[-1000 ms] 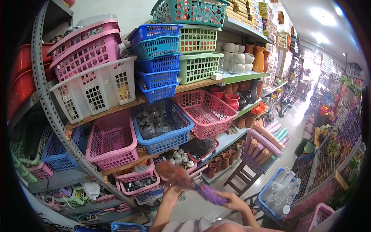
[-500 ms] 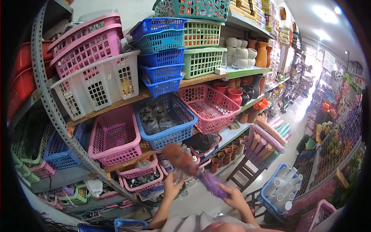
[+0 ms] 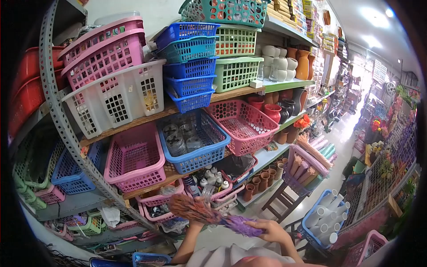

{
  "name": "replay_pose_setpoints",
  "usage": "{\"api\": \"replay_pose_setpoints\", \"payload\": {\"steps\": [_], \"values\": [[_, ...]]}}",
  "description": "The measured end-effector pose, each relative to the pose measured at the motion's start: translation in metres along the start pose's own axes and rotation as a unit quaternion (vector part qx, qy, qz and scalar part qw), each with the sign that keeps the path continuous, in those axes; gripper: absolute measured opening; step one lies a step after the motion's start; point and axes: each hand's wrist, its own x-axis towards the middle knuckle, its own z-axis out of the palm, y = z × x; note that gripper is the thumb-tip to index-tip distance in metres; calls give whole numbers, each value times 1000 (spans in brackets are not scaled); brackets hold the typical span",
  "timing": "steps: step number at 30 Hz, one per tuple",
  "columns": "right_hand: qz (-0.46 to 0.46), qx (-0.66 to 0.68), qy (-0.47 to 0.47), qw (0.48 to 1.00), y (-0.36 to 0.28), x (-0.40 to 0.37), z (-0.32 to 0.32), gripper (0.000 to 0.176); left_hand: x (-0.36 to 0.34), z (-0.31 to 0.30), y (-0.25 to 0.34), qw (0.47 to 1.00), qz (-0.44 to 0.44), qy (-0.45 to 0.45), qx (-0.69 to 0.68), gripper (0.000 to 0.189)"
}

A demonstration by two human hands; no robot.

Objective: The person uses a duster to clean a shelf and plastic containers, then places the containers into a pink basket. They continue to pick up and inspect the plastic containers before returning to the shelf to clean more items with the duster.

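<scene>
"What's hidden at bottom centre?"
"Most of the left hand (image 3: 195, 225), behind the orange-and-purple bundle (image 3: 217, 217)."
"Top centre?"
"The teal basket (image 3: 195, 17) is cut off. Upper right, the far doorway (image 3: 364, 73) blurs."

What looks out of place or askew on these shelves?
The stack of small blue baskets looks askew: its tiers sit unevenly, and the lowest seems to overhang the wooden shelf. Lower left, crumpled white plastic droops untidily. Nothing looks spilled.
</scene>
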Motion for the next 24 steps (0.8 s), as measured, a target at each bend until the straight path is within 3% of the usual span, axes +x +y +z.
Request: {"api": "replay_pose_setpoints", "payload": {"steps": [1, 2, 3, 5, 7, 8, 9, 11, 12, 13, 15, 16, 17, 19, 21, 22, 23, 24], "values": [[1, 2, 1, 1000, 2, 3, 3, 68, -8, 5, -6, 999, 15, 16, 29, 28], [16, 7, 66, 998, 7, 7, 7, 67, 0, -2, 3, 983, -121, -7, -138, 32], [32, 12, 130, 991, 11, 11, 10, 66, 12, -14, 17, 920, -252, -30, -298, 36], [44, 31, 165, 985, 15, 15, 10, 64, 21, -23, 27, 922, -244, -51, -297, 28], [42, 77, 159, 983, 20, 16, 8, 62, 25, -24, 27, 871, -209, -9, -445, 32], [42, 77, 160, 983, 24, 17, 9, 62, 24, -25, 24, 832, -251, -17, -495, 36], [57, 103, 180, 977, 29, 17, 11, 61, 24, -25, 24, 832, -251, -18, -495, 36], [71, 129, 200, 969, 40, 17, 16, 60, 31, -29, 29, 599, -267, 69, -752, 38], [30, 122, 187, 974, 48, 16, 18, 60, 35, -27, 27, 535, -271, 68, -797, 42], [-11, 115, 174, 978, 54, 17, 17, 59, 36, -23, 21, 536, -268, 68, -798, 42], [-59, 127, 187, 972, 49, 19, 15, 60, 31, -9, 6, 255, -270, 103, -923, 43], [-40, 91, 114, 988, 47, 19, 9, 59, 40, -6, 13, 354, -242, 81, -900, 39], [-20, 54, 40, 998, 46, 19, 4, 59, 48, -8, 28, 269, -251, 208, -906, 34], [3, -2, 51, 999, 50, 28, 5, 61, 54, -3, 23, 184, -193, 17, -964, 33], [-9, 83, 217, 973, 73, 41, 11, 61, 72, -5, 35, 112, -280, 112, -947, 33], [-52, 94, 250, 962, 74, 49, 6, 60, 82, -7, 42, 156, -370, 129, -907, 30], [-52, 95, 248, 963, 75, 52, -4, 60, 81, 5, 34, 157, -371, 132, -906, 30], [-49, 86, 171, 980, 76, 52, -16, 57, 80, 20, 22, 206, -300, 67, -929, 29]]}}
